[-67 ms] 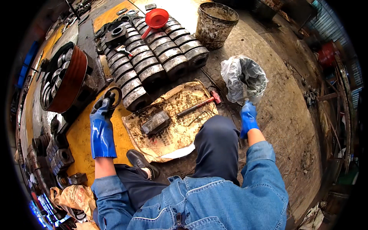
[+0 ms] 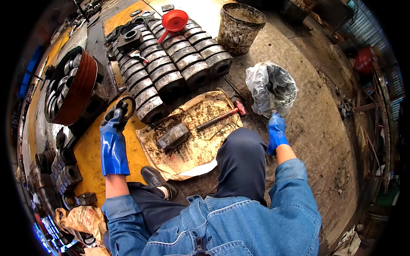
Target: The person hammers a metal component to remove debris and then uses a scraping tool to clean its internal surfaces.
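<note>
Workshop floor (image 2: 324, 141) | left hand (image 2: 112, 124) grips ring (image 2: 133, 106), left of plastic bag (image 2: 257, 87) | right hand (image 2: 276, 128) holds stick (image 2: 272, 102) reaching into bag | I judge: dipping; next needs steady ring

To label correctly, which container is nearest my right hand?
The plastic-draped container, just beyond your right hand; the grimy bucket and rusty drum stand farther off.

the right hand (image 2: 276, 129) in its blue glove has slipped a touch to the person's left, and the thin tool (image 2: 272, 102) reaching forward from its fingers (image 2: 275, 119) has gone with it. the clear plastic bag (image 2: 257, 91) just beyond those fingers sits very slightly further left too. the dark-trousered knee (image 2: 243, 143), left of the fingers, has edged barely forward.
</note>
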A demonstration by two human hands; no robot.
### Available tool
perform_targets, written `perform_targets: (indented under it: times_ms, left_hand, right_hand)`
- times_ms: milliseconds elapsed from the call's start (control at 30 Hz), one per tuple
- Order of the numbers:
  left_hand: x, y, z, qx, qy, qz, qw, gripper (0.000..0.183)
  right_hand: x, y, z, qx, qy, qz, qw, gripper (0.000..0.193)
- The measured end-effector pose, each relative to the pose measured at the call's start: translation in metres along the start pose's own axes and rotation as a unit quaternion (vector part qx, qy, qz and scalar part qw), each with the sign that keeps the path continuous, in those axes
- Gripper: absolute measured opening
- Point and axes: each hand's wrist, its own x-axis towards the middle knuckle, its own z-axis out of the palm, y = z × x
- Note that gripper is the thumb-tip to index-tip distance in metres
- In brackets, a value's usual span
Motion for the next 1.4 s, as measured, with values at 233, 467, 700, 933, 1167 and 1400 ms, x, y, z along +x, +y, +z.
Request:
perform_targets:
  times_ms: [233,467,700,933,1167,1400]
  left_hand:
    - [-0.011,-0.005,0.024,-0.022,-0.06,-0.001,0.998,0.031]
    - [-0.008,0.012,-0.008,0.03,-0.078,0.035,0.996,0.031]
    - [-0.002,0.005,-0.011,-0.024,-0.111,0.066,0.991,0.029]
    - [-0.029,0.022,0.004,-0.013,-0.122,0.001,0.992,0.029]
    - [-0.041,0.035,0.011,0.022,-0.132,-0.045,0.99,0.031]
    - [-0.063,0.051,0.022,0.075,-0.156,-0.087,0.981,0.032]
  right_hand:
    - [0.039,0.071,-0.009,0.277,0.053,-0.133,0.95,0.028]
    - [-0.091,-0.105,-0.214,0.731,-0.119,-0.112,0.662,0.024]
    - [-0.186,-0.231,-0.231,0.698,-0.418,-0.151,0.561,0.028]
    - [-0.172,-0.274,-0.175,0.701,-0.598,0.063,0.384,0.029]
    - [-0.182,-0.275,-0.179,0.734,-0.534,0.004,0.42,0.025]
    - [-0.161,-0.259,-0.178,0.675,-0.617,-0.083,0.396,0.038]
